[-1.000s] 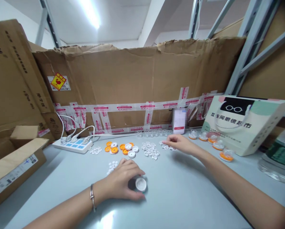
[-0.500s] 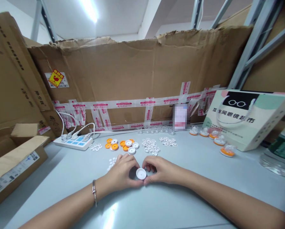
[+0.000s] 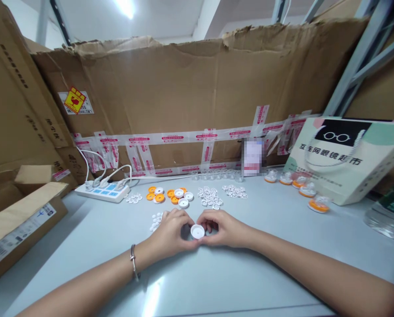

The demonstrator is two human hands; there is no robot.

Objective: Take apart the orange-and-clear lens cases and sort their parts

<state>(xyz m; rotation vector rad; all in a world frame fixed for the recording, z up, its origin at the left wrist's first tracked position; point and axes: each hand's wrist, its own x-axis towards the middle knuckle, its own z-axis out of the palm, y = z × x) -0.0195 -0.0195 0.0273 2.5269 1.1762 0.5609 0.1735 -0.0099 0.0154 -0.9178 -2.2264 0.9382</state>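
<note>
A small round white plastic cup-like part sits between my two hands, its hollow side facing up. My left hand curls around its left side with thumb and fingers. From the right, my right hand grips its edge, thumb at the near side. Just behind my left hand are small white discs, partly covered by it. Farther back lie orange round parts and white round parts of like shape. White cut-out pieces lie in a pile behind my right hand.
A power strip with plugged cords stands at the left, near an open cardboard box. Clear domes line the back. Orange-based assembled pieces stand right, before a paper bag and a large bottle.
The view has tilted slightly, so the table things sit a little higher in the picture. Both hands keep hold of the white part, with hardly any change of grip.
</note>
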